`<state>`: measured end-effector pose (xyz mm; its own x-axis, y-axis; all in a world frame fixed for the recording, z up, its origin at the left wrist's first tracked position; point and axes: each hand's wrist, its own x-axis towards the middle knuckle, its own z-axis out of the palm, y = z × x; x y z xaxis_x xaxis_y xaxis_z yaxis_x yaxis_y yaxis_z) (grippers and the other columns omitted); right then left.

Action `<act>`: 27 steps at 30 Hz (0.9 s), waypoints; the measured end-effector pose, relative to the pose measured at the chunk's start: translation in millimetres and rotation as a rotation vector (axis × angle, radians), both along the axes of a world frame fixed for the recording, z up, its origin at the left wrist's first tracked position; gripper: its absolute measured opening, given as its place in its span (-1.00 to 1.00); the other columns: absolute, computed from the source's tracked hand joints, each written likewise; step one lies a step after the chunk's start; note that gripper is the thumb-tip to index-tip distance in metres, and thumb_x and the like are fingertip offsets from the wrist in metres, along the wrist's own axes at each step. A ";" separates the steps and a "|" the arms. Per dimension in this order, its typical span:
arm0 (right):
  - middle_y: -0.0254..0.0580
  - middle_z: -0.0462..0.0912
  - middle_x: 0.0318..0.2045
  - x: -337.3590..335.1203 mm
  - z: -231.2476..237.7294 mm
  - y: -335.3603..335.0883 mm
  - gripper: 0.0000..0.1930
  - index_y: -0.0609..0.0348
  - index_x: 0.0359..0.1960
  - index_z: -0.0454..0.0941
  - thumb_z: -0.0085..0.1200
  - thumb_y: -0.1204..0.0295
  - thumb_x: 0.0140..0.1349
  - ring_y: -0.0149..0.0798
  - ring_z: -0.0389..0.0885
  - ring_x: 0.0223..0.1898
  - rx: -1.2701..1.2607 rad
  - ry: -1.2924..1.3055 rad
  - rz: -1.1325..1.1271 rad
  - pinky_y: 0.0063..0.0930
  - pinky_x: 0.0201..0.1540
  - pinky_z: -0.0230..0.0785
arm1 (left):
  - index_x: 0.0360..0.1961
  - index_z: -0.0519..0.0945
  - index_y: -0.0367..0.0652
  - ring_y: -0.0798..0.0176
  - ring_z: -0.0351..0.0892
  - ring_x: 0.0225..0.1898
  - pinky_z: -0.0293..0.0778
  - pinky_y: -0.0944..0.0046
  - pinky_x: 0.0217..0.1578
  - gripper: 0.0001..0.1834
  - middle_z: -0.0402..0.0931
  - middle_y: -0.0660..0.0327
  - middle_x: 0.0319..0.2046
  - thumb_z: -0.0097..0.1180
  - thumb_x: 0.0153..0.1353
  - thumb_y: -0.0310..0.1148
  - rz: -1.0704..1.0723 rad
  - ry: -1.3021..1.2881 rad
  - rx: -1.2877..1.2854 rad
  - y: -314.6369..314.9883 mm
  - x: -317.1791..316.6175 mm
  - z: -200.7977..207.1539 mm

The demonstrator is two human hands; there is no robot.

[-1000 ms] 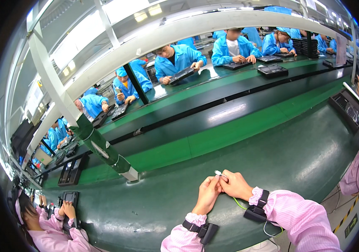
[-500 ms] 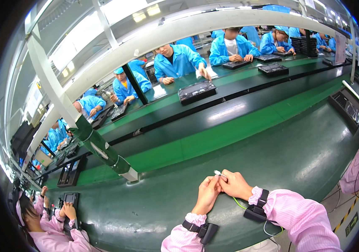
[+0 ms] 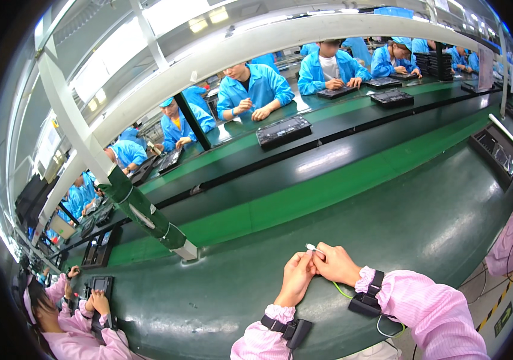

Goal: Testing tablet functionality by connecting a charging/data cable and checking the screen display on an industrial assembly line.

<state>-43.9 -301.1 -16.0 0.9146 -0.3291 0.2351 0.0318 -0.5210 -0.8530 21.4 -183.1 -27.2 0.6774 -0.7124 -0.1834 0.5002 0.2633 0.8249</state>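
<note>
Above the dark green work surface (image 3: 226, 288), my left hand (image 3: 295, 279) and my right hand (image 3: 339, 265) meet with fingertips pinched together. Between them a small white piece (image 3: 311, 246) pokes out, shaped like a cable plug; its exact kind is too small to make out. Both hands are closed around it, and the fingers hide its lower part. A thin green-yellow cord (image 3: 341, 290) runs from below the right hand toward the black box (image 3: 364, 305) strapped at that wrist. Another black box (image 3: 298, 332) is strapped at the left wrist.
A white post (image 3: 187, 249) with a green wrap rises from the table at left. Pink-sleeved co-workers sit at both sides; the left one (image 3: 79, 324) has a black device (image 3: 102, 284). Across the line, blue-clad workers handle black devices, one black unit (image 3: 284, 131) lying opposite. A black tray (image 3: 496, 153) lies right.
My hands and the white piece stay where they were. Opposite, a blue-clad worker has drawn a hand back from the black unit. At left, a co-worker's far hand has shifted right.
</note>
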 end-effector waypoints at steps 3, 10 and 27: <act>0.00 0.57 -0.62 0.2 0.1 0.3 -0.83 0.25 -0.49 0.37 -0.05 0.39 0.13 0.05 0.58 -0.54 -0.004 -0.006 0.000 -0.22 -0.47 0.41 | -0.45 0.35 -0.18 0.41 0.31 -0.52 0.38 0.31 -0.36 -0.80 0.42 0.25 -0.45 -0.14 0.32 -0.36 0.006 -0.002 -0.001 -0.2 0.2 -0.6; 0.00 0.57 -0.62 0.6 -0.5 -0.1 -0.84 0.24 -0.48 0.37 -0.05 0.39 0.12 0.05 0.58 -0.53 0.041 0.021 -0.007 -0.22 -0.47 0.41 | -0.44 0.36 -0.18 0.42 0.32 -0.52 0.39 0.32 -0.35 -0.80 0.38 0.29 -0.51 -0.14 0.32 -0.35 0.015 -0.019 0.010 0.1 0.6 -1.4; 0.01 0.57 -0.63 0.5 0.2 0.0 -0.83 0.25 -0.49 0.37 -0.05 0.39 0.13 0.06 0.58 -0.54 -0.010 0.008 -0.004 -0.20 -0.47 0.40 | -0.45 0.35 -0.18 0.42 0.31 -0.52 0.37 0.33 -0.35 -0.81 0.47 0.23 -0.40 -0.15 0.32 -0.37 0.001 -0.003 -0.004 -0.2 2.1 -4.0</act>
